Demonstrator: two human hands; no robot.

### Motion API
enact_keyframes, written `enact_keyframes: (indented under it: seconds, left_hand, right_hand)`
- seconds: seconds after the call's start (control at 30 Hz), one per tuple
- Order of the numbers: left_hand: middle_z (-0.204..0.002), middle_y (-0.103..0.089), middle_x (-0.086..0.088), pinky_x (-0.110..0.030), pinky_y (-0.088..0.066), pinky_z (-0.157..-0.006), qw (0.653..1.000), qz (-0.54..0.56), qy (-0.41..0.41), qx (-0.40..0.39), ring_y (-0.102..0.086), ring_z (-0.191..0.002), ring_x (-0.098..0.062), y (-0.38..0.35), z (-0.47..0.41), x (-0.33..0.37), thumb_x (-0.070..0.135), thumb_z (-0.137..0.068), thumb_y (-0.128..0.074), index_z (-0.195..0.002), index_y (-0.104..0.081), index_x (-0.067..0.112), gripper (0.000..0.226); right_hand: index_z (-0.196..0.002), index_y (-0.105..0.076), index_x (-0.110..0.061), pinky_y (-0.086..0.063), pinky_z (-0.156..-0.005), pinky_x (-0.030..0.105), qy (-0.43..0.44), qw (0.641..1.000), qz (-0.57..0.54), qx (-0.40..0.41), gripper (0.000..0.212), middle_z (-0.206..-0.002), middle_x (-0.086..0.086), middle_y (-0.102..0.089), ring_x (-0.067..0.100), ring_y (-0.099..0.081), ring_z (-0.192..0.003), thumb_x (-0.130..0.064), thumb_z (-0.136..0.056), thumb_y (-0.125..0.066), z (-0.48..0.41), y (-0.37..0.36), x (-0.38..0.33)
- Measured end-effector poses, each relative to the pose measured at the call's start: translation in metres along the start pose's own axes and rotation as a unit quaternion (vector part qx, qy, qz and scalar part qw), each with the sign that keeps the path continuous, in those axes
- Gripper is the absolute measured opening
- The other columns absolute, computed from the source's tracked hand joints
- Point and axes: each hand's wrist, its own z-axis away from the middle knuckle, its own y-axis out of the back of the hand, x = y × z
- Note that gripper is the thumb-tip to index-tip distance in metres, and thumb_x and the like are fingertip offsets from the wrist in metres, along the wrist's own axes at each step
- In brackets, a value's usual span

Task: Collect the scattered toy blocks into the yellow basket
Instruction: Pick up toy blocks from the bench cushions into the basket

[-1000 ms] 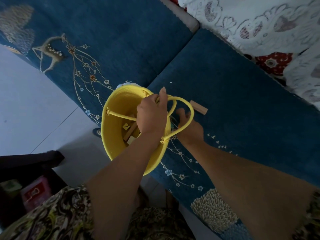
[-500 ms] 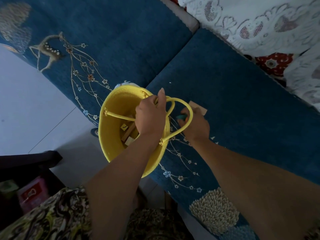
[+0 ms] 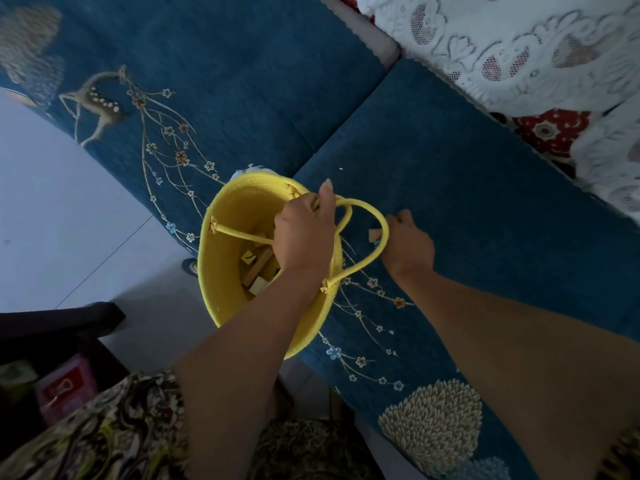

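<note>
The yellow basket (image 3: pixel 228 216) hangs at the front edge of the blue sofa, held by its rope handles in my left hand (image 3: pixel 304 233). Several wooden blocks (image 3: pixel 258 263) lie at its bottom, one with a yellow face. My right hand (image 3: pixel 408 245) is just right of the basket over the sofa seat, closed around a tan wooden block (image 3: pixel 374 233); a bit of green shows under it by the fingers. One handle loop curves in front of that hand.
The blue embroidered sofa cover (image 3: pixel 450 202) spans the seat. A white lace cloth (image 3: pixel 519 46) and a red floral cushion (image 3: pixel 550 129) lie at the back right. Pale floor tiles (image 3: pixel 52 220) lie at left, with a dark piece of furniture (image 3: pixel 52 327) at lower left.
My right hand reached the tan block on the seat, closed on it and lifted it toward the basket. The left hand kept hold of the handles.
</note>
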Motion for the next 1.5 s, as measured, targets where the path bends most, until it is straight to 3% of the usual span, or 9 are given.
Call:
enact_keyframes:
  seconds: [0.23,0.37,0.57,0.73,0.9,1.1,1.23,1.37,1.5]
  left_hand:
    - [-0.051,-0.046,0.003,-0.03,-0.039,-0.049,1.0,-0.001,-0.002,-0.006,-0.041,-0.046,-0.013,0.004,0.001,-0.002,0.047,-0.098,-0.043,-0.063,-0.054,0.016,0.048]
    - [-0.049,-0.043,0.005,-0.027,-0.034,-0.048,1.0,-0.001,-0.003,-0.007,-0.037,-0.044,-0.01,0.011,0.006,-0.001,0.045,-0.098,-0.043,-0.06,-0.05,0.018,0.048]
    - [-0.045,-0.039,0.007,-0.025,-0.029,-0.047,1.0,0.011,0.001,0.007,-0.034,-0.042,-0.008,0.037,0.022,0.01,0.044,-0.098,-0.046,-0.053,-0.041,0.02,0.051]
    - [-0.043,-0.032,0.007,-0.025,-0.024,-0.048,0.999,0.021,0.021,0.024,-0.029,-0.042,-0.011,0.078,0.04,0.027,0.041,-0.097,-0.049,-0.049,-0.033,0.02,0.055]
    - [-0.048,-0.032,0.002,-0.028,-0.025,-0.049,0.997,-0.006,0.042,0.061,-0.031,-0.047,-0.014,0.127,0.055,0.036,0.04,-0.097,-0.047,-0.053,-0.036,0.016,0.051]
    - [-0.05,-0.042,0.001,-0.026,-0.026,-0.049,0.993,-0.027,0.069,0.088,-0.039,-0.049,-0.015,0.176,0.071,0.032,0.043,-0.096,-0.047,-0.053,-0.042,0.017,0.051]
    - [-0.052,-0.043,0.003,-0.024,-0.026,-0.046,0.994,-0.045,0.07,0.073,-0.039,-0.047,-0.01,0.193,0.079,0.03,0.042,-0.097,-0.048,-0.054,-0.043,0.019,0.049]
    - [-0.052,-0.045,0.003,-0.023,-0.028,-0.047,0.995,-0.033,0.076,0.047,-0.043,-0.047,-0.01,0.206,0.082,0.025,0.044,-0.096,-0.048,-0.055,-0.046,0.021,0.047]
    - [-0.05,-0.042,0.003,-0.023,-0.029,-0.047,0.996,-0.016,0.082,0.026,-0.04,-0.046,-0.009,0.219,0.078,0.026,0.041,-0.096,-0.049,-0.052,-0.044,0.019,0.05]
  right_hand:
    - [-0.126,-0.042,-0.014,-0.04,-0.065,0.036,-0.023,1.0,-0.013,-0.012,0.04,-0.123,0.009,-0.052,0.033,-0.064,-0.092,-0.016,-0.09,-0.06,0.001,-0.009,-0.005]
    - [-0.112,-0.057,-0.015,-0.041,-0.068,0.034,-0.027,0.999,-0.006,-0.037,0.027,-0.115,0.009,-0.058,0.028,-0.063,-0.096,-0.023,-0.088,-0.066,0.0,-0.008,-0.006]
    - [-0.098,-0.058,-0.019,-0.059,-0.073,0.043,-0.091,0.979,-0.171,-0.056,0.029,-0.099,0.003,-0.066,0.025,-0.067,-0.087,-0.031,-0.079,-0.076,0.018,0.014,-0.011]
    - [-0.09,-0.056,-0.019,-0.062,-0.061,0.037,-0.127,0.896,-0.42,-0.062,0.022,-0.099,0.009,-0.067,0.022,-0.071,-0.075,-0.024,-0.082,-0.076,0.051,0.063,-0.035]
    - [-0.096,-0.057,-0.016,-0.056,-0.049,0.024,-0.13,0.834,-0.516,-0.144,0.026,-0.089,0.009,-0.066,0.015,-0.065,-0.059,-0.01,-0.08,-0.077,0.083,0.116,-0.074]
    - [-0.104,-0.064,-0.011,-0.057,-0.052,0.025,-0.1,0.852,-0.459,-0.23,0.022,-0.089,0.012,-0.066,0.016,-0.063,-0.06,-0.01,-0.084,-0.073,0.108,0.144,-0.115]
    - [-0.107,-0.065,-0.012,-0.052,-0.051,0.021,-0.03,0.915,-0.347,-0.203,0.024,-0.093,0.007,-0.065,0.014,-0.064,-0.067,-0.006,-0.084,-0.07,0.111,0.147,-0.131]
    - [-0.12,-0.063,-0.019,-0.047,-0.073,0.024,0.116,0.965,-0.147,-0.183,0.038,-0.119,0.004,-0.062,0.019,-0.062,-0.1,-0.01,-0.084,-0.07,0.117,0.154,-0.156]
    - [-0.142,-0.044,-0.023,-0.048,-0.081,0.027,0.099,0.956,-0.134,-0.241,0.058,-0.139,0.005,-0.052,0.024,-0.061,-0.112,-0.019,-0.089,-0.067,0.123,0.161,-0.175]
